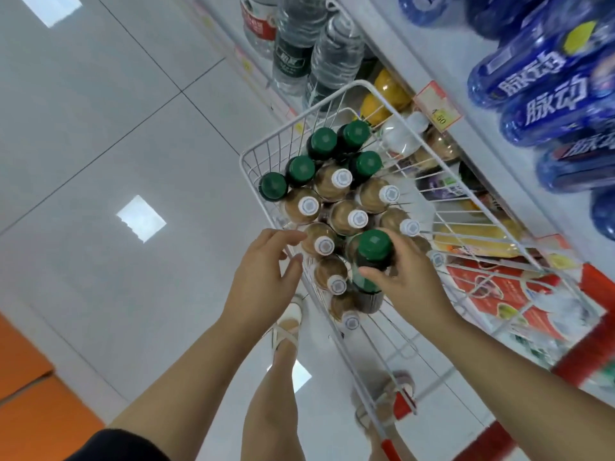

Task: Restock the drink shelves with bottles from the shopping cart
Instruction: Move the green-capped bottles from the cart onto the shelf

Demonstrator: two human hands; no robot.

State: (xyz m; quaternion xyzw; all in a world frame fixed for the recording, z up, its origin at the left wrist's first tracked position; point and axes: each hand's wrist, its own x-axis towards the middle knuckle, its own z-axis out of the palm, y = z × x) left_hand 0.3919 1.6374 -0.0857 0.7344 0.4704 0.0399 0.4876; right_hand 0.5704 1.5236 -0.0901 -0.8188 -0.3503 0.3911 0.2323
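A white wire shopping cart point(248, 168) stands in front of me, packed with upright bottles. Several have green caps point(301, 168) at its far end and several are brown with white caps point(342, 178) in the middle. My right hand point(404, 277) grips a green-capped bottle point(372, 251) by its neck, lifted above the others. My left hand point(266, 271) reaches over the cart's near left rim with fingers relaxed, its fingertips by a white-capped brown bottle point(321, 241); it holds nothing.
The drink shelves run along the right: blue bottles point(545, 84) on the upper shelf point(466, 134), a red price tag point(437, 106), yellow and mixed drinks lower down, large water bottles point(299, 44) farther along. My feet stand on grey tiled floor point(116, 128). An orange fixture point(30, 387) sits at lower left.
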